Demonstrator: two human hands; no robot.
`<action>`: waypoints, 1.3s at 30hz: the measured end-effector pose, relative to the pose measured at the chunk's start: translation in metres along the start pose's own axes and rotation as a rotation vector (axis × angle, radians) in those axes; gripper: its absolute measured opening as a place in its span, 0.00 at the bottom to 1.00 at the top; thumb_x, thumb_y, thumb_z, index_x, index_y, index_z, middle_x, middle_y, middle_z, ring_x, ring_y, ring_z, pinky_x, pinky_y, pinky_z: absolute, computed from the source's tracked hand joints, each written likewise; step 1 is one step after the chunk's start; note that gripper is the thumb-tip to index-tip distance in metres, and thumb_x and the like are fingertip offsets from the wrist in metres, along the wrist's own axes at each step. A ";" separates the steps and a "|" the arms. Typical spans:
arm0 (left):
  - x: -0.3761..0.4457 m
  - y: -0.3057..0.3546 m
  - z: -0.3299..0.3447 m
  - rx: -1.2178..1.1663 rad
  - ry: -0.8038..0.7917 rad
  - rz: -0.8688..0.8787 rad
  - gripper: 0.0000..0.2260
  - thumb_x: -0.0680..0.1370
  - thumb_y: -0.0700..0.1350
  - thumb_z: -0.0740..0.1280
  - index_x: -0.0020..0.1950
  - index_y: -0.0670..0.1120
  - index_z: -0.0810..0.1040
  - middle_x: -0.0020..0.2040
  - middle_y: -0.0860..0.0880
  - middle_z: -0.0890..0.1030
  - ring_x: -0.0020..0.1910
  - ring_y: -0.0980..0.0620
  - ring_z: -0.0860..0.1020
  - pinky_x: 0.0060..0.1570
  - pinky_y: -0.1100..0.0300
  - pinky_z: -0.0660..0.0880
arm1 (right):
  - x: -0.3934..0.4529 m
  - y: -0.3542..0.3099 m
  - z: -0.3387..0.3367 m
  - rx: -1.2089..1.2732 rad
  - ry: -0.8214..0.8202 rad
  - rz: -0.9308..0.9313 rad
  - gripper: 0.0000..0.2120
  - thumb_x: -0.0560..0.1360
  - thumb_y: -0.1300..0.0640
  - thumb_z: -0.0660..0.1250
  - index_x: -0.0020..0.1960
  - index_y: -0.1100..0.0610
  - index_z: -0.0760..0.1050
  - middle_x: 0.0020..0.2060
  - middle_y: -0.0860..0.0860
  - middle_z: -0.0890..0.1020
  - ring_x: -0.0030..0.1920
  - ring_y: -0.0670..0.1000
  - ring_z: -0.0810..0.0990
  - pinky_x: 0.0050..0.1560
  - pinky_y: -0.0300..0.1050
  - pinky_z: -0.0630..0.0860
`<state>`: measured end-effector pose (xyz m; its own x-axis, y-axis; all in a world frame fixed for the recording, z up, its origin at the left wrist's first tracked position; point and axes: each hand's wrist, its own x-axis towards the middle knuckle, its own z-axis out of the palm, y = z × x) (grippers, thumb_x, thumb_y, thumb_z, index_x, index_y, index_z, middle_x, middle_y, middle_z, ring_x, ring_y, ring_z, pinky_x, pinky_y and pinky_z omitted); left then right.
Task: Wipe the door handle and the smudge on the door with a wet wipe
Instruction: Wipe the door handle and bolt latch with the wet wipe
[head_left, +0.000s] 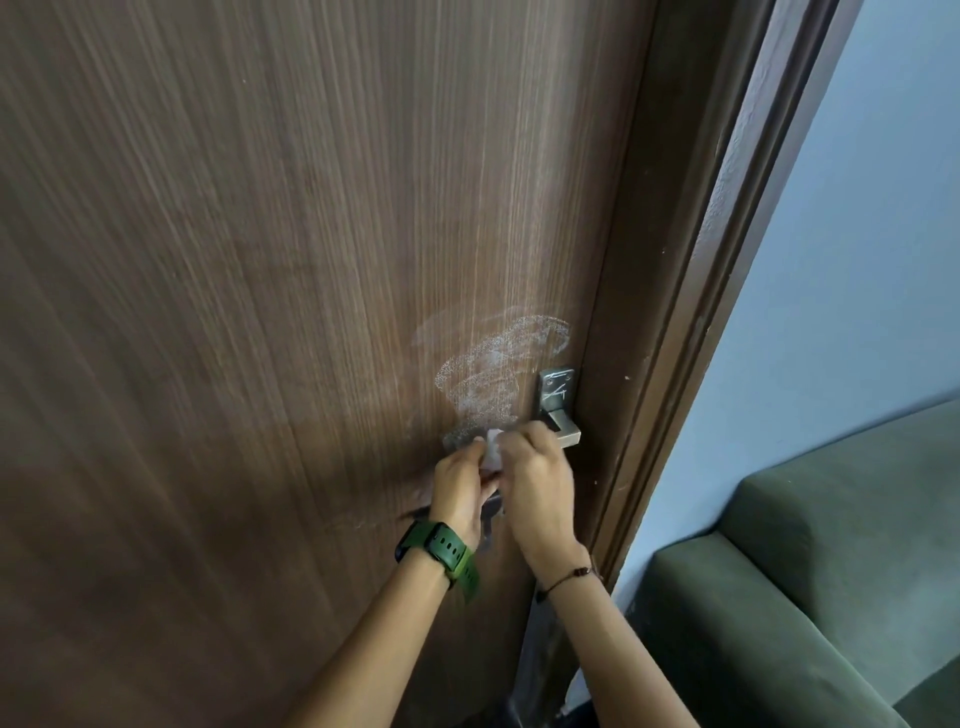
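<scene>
Both hands on the wipe at the door handle

The right hand (535, 467) and left hand (460, 483) pinch a white wet wipe (492, 451) between them, seemingly on the door handle (563, 428), whose lever runs leftward under them; the chalky smudge (493, 364) lies directly above, nearer the left hand

- The lever of the door handle (563, 415) is mostly covered by the right hand (537, 486).
- The wet wipe (492, 448) shows only as a blurred white scrap between both hands.
- The sofa (810, 587) is cut off by the right edge.
</scene>
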<state>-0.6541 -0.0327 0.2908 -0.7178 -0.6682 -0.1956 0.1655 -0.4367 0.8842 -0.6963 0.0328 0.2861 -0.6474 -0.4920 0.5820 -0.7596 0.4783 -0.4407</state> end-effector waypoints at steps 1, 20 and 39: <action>0.000 0.001 -0.001 0.015 0.001 0.005 0.12 0.77 0.36 0.58 0.37 0.42 0.76 0.30 0.50 0.78 0.34 0.53 0.76 0.33 0.64 0.76 | 0.000 0.000 0.000 -0.017 -0.024 -0.072 0.05 0.67 0.70 0.70 0.41 0.63 0.80 0.41 0.58 0.78 0.40 0.55 0.77 0.33 0.40 0.68; 0.012 0.011 -0.002 0.432 0.103 0.246 0.16 0.74 0.33 0.62 0.35 0.51 0.80 0.39 0.48 0.83 0.41 0.47 0.81 0.42 0.52 0.80 | 0.001 0.004 -0.013 -0.030 -0.092 -0.145 0.08 0.66 0.71 0.68 0.45 0.64 0.80 0.41 0.58 0.77 0.41 0.57 0.75 0.37 0.42 0.69; 0.005 0.007 -0.011 0.528 0.094 0.264 0.16 0.73 0.31 0.60 0.41 0.47 0.83 0.41 0.47 0.83 0.39 0.52 0.80 0.40 0.65 0.78 | -0.026 -0.004 0.030 0.328 0.293 0.249 0.07 0.68 0.73 0.68 0.37 0.63 0.74 0.41 0.53 0.73 0.38 0.50 0.73 0.34 0.38 0.67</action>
<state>-0.6490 -0.0464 0.2915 -0.6314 -0.7742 0.0442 -0.0454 0.0939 0.9946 -0.6785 0.0219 0.2527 -0.8029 -0.1444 0.5784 -0.5939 0.2787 -0.7547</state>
